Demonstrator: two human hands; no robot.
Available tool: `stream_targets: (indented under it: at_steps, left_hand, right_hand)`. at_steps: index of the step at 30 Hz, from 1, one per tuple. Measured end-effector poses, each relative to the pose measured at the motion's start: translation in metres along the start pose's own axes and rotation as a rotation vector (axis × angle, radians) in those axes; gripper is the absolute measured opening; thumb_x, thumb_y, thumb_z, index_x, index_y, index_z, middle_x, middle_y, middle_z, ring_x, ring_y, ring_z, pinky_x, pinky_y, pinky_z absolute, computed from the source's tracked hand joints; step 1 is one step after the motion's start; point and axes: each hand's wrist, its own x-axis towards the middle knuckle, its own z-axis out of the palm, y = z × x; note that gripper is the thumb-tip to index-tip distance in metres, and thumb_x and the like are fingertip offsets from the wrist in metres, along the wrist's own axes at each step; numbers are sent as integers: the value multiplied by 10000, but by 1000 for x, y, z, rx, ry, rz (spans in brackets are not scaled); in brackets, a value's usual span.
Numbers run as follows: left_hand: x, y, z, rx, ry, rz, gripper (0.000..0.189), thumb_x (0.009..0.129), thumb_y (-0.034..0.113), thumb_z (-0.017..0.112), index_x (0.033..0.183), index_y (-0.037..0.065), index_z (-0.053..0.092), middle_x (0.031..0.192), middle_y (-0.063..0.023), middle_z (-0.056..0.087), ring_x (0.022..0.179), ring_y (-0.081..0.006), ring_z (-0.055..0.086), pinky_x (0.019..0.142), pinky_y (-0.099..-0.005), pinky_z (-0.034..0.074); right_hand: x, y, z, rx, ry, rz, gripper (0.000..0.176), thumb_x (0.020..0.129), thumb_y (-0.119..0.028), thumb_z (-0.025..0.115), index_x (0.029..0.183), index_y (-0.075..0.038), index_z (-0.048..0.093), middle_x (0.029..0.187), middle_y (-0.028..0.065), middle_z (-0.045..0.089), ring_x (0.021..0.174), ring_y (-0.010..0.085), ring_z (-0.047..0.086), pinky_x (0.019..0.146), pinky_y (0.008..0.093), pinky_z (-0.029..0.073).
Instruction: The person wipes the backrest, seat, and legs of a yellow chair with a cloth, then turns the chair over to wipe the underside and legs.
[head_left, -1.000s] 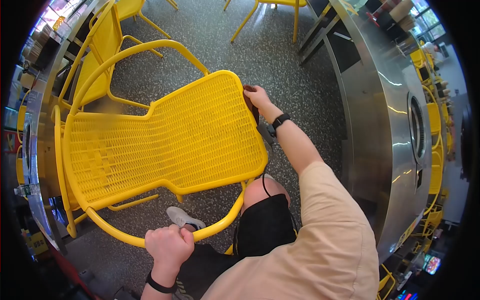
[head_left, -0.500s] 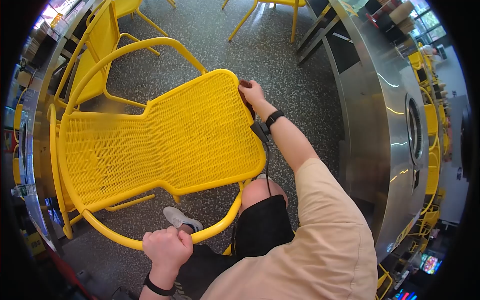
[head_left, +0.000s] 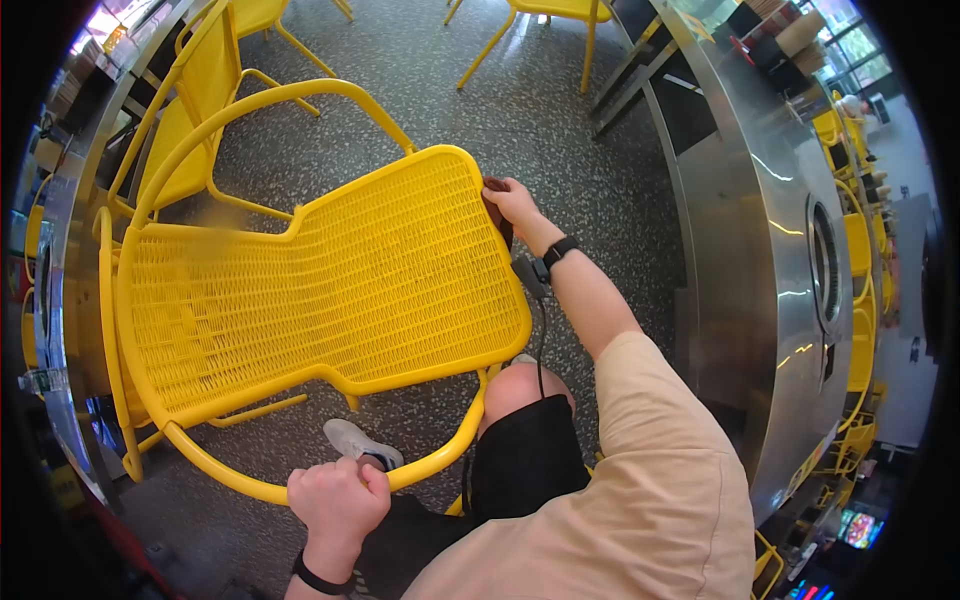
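Note:
A yellow woven chair (head_left: 330, 280) with a tubular frame fills the middle of the view. My left hand (head_left: 338, 503) is wrapped round its near curved armrest tube (head_left: 240, 482). At the far right corner of the chair's woven panel, my right hand (head_left: 515, 205) holds a dark reddish-brown cloth (head_left: 497, 196) against the rim tube. The cloth is partly hidden behind the fingers and the chair's edge. A dark strap and a small box with a cable (head_left: 541, 330) are on my right wrist.
Steel counters stand on both sides; the right counter (head_left: 745, 250) has a round opening in its panel. Another yellow chair (head_left: 195, 120) is at the upper left, and one more (head_left: 560, 8) at the top. My shoe (head_left: 355, 440) rests on the speckled floor (head_left: 430, 85) beneath the chair.
My right hand has shifted slightly toward me and to the right along the chair's edge with the cloth. My left hand keeps its grip on the armrest.

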Motion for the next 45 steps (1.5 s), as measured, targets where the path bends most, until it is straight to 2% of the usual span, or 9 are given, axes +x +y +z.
stream_targets:
  at_steps: [6,10,13,20,26,33,36,40,45]
  left_hand:
    - [-1,0,-1,10,8,3,242,742,260,631,566,94,642,532,-105,623,488,-283,614,586,-401,434]
    - [-1,2,-3,8,4,-5,240,740,257,633,563,95,638,530,-101,620,488,-286,611,586,-398,432]
    - [-1,1,0,8,15,3,241,740,257,634,558,98,629,527,-99,616,488,-287,611,587,-401,434]
    - [0,2,-1,-13,9,7,248,741,252,634,551,95,611,522,-110,601,486,-301,599,585,-418,428]
    - [0,0,1,-51,35,10,259,741,242,635,541,88,578,499,-128,553,477,-335,571,570,-443,402]
    - [0,0,2,-55,49,14,261,739,248,640,541,95,566,499,-128,547,475,-337,563,571,-443,399]
    - [-2,0,4,-59,58,13,262,738,247,641,541,91,565,500,-128,549,475,-337,561,572,-443,398]
    - [-2,0,3,-60,54,3,265,740,244,641,542,85,565,500,-130,550,474,-338,560,573,-443,397]
    - [0,1,3,-65,72,8,266,735,240,642,536,82,562,499,-133,548,472,-339,557,576,-444,399]
  right_hand:
    - [14,-21,9,101,31,111,354,1031,-209,636,1315,-22,539,1223,166,640,1062,277,668,890,437,552]
    - [-3,-4,0,28,-11,6,301,1023,-208,646,1244,-26,551,1178,153,642,1060,272,666,886,436,544]
    - [-8,5,0,-77,54,25,340,1016,-205,654,1279,-19,546,1198,158,644,1060,278,667,877,437,540]
    - [9,-20,14,87,127,100,360,1006,-196,664,1295,-7,565,1221,173,646,1054,284,670,880,450,539]
    - [-4,1,4,-99,71,11,310,991,-167,677,1240,-8,582,1196,154,651,1064,278,667,901,444,536]
    - [2,-24,22,-83,213,58,334,990,-205,684,1251,-19,590,1194,144,667,1084,261,668,907,419,535]
    - [3,-13,18,-6,173,-21,314,985,-215,695,1213,-21,600,1163,137,673,1059,252,671,900,412,533]
    - [-7,13,11,-285,162,-121,249,975,-208,704,1103,-25,594,1075,123,671,1005,244,668,867,412,524]
    - [-13,11,13,-310,223,-116,275,957,-226,721,1097,-22,600,1060,121,682,994,237,671,845,402,522]
